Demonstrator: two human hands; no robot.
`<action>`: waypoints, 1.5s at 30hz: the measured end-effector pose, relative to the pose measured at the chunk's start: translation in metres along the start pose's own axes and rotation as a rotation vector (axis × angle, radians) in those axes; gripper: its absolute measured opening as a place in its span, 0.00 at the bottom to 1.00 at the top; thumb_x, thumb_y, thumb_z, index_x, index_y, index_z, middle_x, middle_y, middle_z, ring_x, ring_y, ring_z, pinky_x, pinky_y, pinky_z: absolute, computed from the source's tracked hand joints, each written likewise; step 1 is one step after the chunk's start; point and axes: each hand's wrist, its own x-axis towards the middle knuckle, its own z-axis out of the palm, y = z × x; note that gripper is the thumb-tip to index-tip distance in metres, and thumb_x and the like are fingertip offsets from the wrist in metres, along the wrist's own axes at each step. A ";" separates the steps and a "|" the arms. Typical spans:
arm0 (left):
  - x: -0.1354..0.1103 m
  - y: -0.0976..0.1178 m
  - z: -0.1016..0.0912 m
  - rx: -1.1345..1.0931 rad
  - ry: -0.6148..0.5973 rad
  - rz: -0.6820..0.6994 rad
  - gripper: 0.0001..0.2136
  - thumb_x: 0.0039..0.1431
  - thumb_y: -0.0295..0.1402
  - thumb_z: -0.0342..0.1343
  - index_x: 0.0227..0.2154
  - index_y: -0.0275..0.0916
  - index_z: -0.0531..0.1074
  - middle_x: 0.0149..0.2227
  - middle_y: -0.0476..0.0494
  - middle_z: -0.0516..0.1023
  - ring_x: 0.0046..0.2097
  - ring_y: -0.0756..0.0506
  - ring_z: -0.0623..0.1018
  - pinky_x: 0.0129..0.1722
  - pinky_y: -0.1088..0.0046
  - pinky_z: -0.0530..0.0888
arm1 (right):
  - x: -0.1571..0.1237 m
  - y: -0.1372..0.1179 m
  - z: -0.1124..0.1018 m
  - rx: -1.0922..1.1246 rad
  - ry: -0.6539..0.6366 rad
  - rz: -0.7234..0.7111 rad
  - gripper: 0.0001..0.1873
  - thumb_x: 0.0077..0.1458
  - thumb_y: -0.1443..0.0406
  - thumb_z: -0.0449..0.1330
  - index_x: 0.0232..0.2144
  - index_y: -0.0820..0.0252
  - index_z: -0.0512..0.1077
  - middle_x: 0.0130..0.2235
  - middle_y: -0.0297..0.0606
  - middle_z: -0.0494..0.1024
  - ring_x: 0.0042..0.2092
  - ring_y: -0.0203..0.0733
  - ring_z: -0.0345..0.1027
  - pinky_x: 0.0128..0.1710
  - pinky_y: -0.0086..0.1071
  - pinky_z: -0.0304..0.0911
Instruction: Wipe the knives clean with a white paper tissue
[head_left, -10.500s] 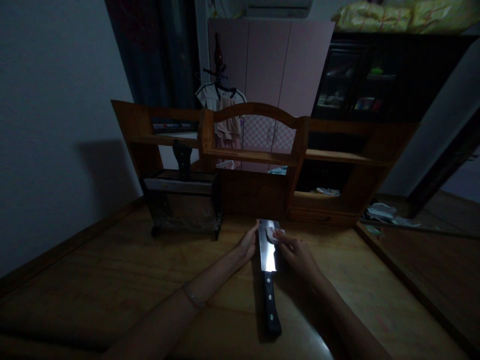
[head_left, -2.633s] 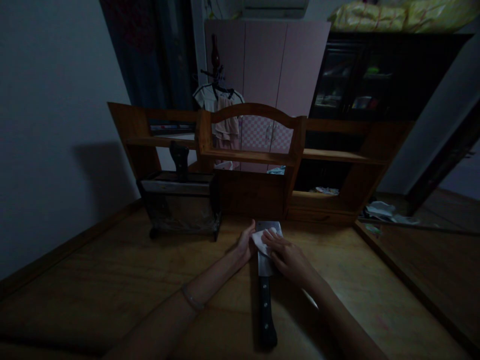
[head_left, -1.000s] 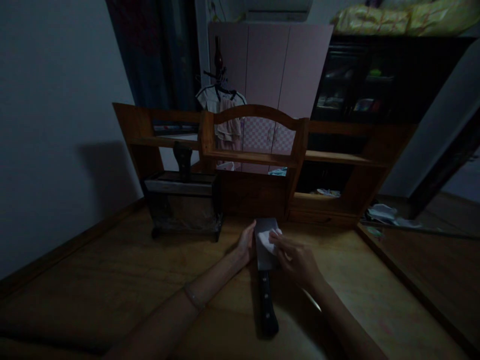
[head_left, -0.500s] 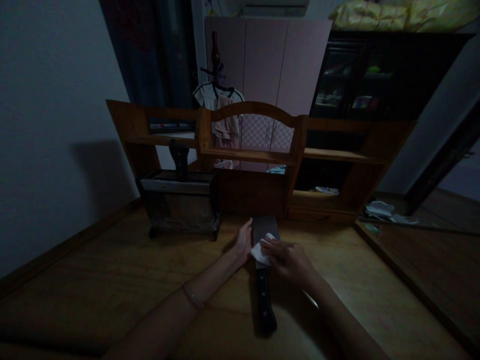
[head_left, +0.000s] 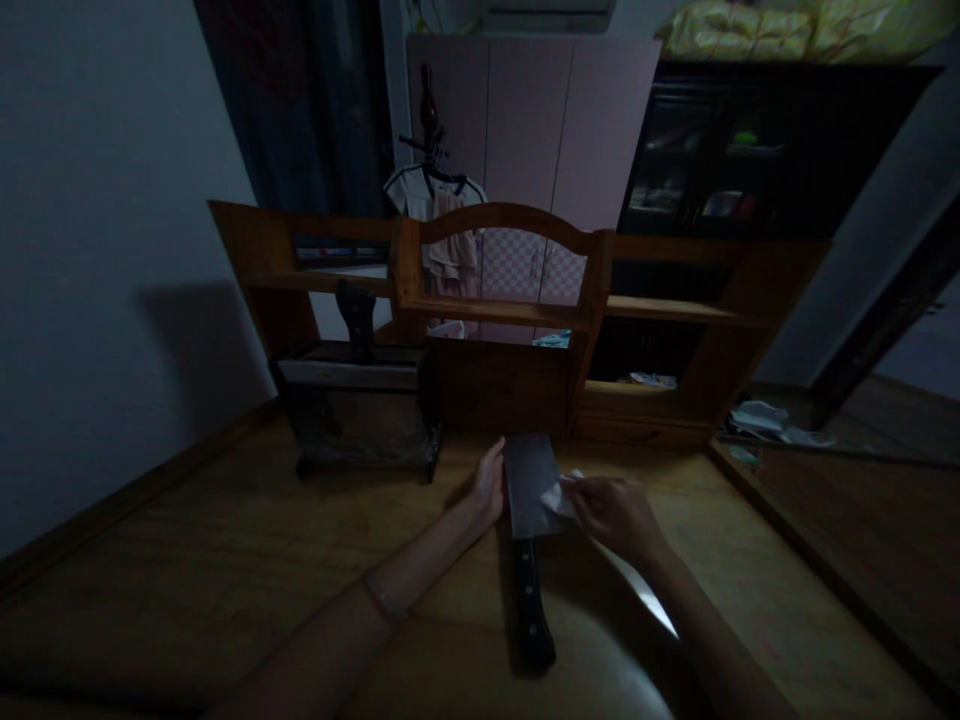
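Note:
A cleaver lies flat on the wooden table (head_left: 225,560), its wide steel blade (head_left: 528,485) pointing away from me and its black riveted handle (head_left: 529,605) toward me. My left hand (head_left: 487,485) rests against the blade's left edge, fingers stretched along it. My right hand (head_left: 616,512) is closed on a small white cloth (head_left: 561,492) at the blade's right edge. The room is dim.
A dark knife block with a clear front (head_left: 358,405) stands at the back left, one black handle (head_left: 355,315) sticking up from it. Behind the cleaver stands a wooden shelf unit (head_left: 517,320). Crumpled papers (head_left: 765,420) lie at the far right.
My right hand has slid the white cloth across the blade from its left-middle to its right edge. The left hand stays at the blade's left side.

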 end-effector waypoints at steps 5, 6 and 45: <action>0.001 0.000 0.004 0.031 -0.054 -0.029 0.22 0.61 0.44 0.44 0.42 0.30 0.72 0.37 0.35 0.79 0.41 0.38 0.78 0.48 0.62 0.69 | -0.001 -0.015 0.009 0.226 -0.006 -0.117 0.18 0.54 0.70 0.52 0.45 0.53 0.73 0.51 0.36 0.74 0.54 0.43 0.65 0.51 0.35 0.63; 0.001 0.000 0.005 0.044 -0.055 -0.038 0.22 0.61 0.44 0.44 0.42 0.30 0.72 0.36 0.34 0.79 0.40 0.38 0.78 0.47 0.62 0.69 | -0.001 -0.019 0.013 0.285 -0.057 -0.147 0.18 0.54 0.70 0.53 0.46 0.53 0.73 0.52 0.36 0.73 0.55 0.42 0.64 0.52 0.35 0.62; 0.004 0.000 0.000 -0.011 0.055 -0.034 0.20 0.58 0.44 0.49 0.43 0.30 0.70 0.37 0.36 0.78 0.38 0.40 0.78 0.44 0.65 0.70 | 0.011 -0.019 0.024 0.638 -0.342 -0.085 0.14 0.53 0.67 0.53 0.37 0.56 0.78 0.45 0.37 0.78 0.57 0.46 0.62 0.62 0.49 0.42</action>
